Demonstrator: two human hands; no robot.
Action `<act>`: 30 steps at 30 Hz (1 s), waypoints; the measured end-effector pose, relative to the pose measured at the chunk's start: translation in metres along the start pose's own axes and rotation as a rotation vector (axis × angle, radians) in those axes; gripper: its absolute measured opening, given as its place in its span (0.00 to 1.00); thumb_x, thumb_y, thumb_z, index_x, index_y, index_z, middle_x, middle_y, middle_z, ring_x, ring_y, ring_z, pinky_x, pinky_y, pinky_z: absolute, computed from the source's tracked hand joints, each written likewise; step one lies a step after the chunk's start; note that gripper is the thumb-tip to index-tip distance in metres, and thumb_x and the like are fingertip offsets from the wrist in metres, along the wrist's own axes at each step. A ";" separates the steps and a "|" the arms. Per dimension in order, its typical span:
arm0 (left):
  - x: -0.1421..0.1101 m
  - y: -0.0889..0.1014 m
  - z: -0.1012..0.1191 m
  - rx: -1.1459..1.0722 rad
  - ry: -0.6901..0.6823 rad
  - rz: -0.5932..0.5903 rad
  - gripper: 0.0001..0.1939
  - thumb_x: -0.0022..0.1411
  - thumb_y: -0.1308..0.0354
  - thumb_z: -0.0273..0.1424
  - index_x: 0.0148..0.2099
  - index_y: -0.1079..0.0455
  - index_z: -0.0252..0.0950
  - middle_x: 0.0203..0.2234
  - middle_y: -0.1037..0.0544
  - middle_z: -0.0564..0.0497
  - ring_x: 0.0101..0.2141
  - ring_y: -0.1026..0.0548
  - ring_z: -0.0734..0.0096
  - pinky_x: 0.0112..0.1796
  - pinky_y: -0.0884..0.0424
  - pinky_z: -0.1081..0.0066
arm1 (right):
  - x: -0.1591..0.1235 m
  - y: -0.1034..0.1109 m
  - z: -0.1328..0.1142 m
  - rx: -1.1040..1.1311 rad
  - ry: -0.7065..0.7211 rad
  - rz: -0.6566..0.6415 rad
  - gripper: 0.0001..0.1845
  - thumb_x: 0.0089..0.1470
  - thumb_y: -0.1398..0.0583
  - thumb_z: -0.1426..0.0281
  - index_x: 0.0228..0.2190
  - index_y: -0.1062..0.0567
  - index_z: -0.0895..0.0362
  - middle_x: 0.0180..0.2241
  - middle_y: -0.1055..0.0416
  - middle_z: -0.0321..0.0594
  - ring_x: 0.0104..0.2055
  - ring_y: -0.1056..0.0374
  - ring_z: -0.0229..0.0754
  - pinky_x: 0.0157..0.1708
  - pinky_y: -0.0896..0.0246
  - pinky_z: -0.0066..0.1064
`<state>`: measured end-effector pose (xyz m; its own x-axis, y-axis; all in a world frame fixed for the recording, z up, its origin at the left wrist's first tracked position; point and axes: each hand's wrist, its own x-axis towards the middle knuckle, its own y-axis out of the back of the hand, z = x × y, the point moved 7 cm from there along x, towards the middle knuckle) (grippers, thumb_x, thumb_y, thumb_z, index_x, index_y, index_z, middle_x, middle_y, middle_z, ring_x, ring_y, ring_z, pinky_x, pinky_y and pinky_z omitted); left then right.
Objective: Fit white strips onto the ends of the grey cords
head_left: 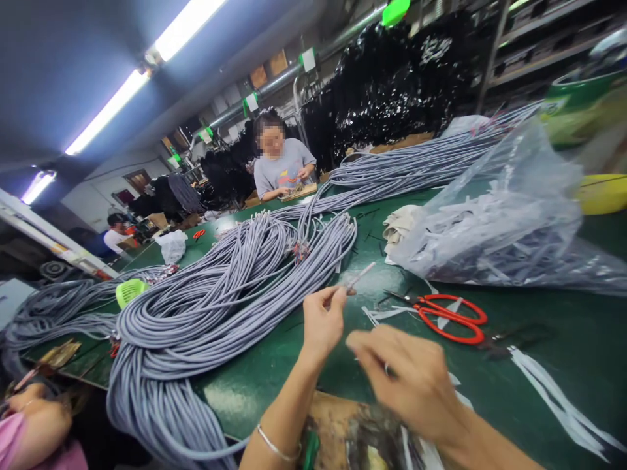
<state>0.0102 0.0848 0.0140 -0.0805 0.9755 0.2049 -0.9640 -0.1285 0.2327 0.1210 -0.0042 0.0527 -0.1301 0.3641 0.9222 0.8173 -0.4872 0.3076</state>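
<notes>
closest in, a worn brown board [336, 418] lies at the table edge with dark clutter on it, partly hidden by the forearms. the right hand [411, 372] hangs above it, fingers curled, blurred by motion; whether it grips anything, i cannot tell. the left hand [324, 316], just beyond and apart from the right, pinches a slim pale piece [363, 275] between thumb and fingertips, held up over the green table [548, 313]. this one piece looks to be partway through its handling, as it is in the fingers and not set down. to the right, loose white strips [551, 388] and red-handled scissors [425, 304] lie within reach, neither in use. farther on, thick loops of grey cable [230, 287] are heaped to the left, some ends showing reddish strands; how many are finished cannot be told, though the heap suggests plenty of material on hand. a clear bag [490, 228] full of pale scraps suggests much trimming is done. across the table, a co-worker [284, 163] works over a small board.
</notes>
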 end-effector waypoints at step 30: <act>0.001 -0.012 -0.009 -0.244 0.116 -0.103 0.27 0.51 0.46 0.58 0.25 0.42 0.38 0.12 0.53 0.65 0.14 0.56 0.81 0.17 0.57 0.76 | -0.003 -0.007 0.009 0.065 0.000 -0.021 0.17 0.61 0.50 0.73 0.24 0.28 0.56 0.17 0.29 0.35 0.18 0.33 0.34 0.21 0.41 0.25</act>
<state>0.0191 0.0890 0.0027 0.0058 0.9969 0.0787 -1.0000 0.0052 0.0084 0.1211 0.0052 0.0455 -0.1476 0.3736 0.9158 0.8494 -0.4265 0.3109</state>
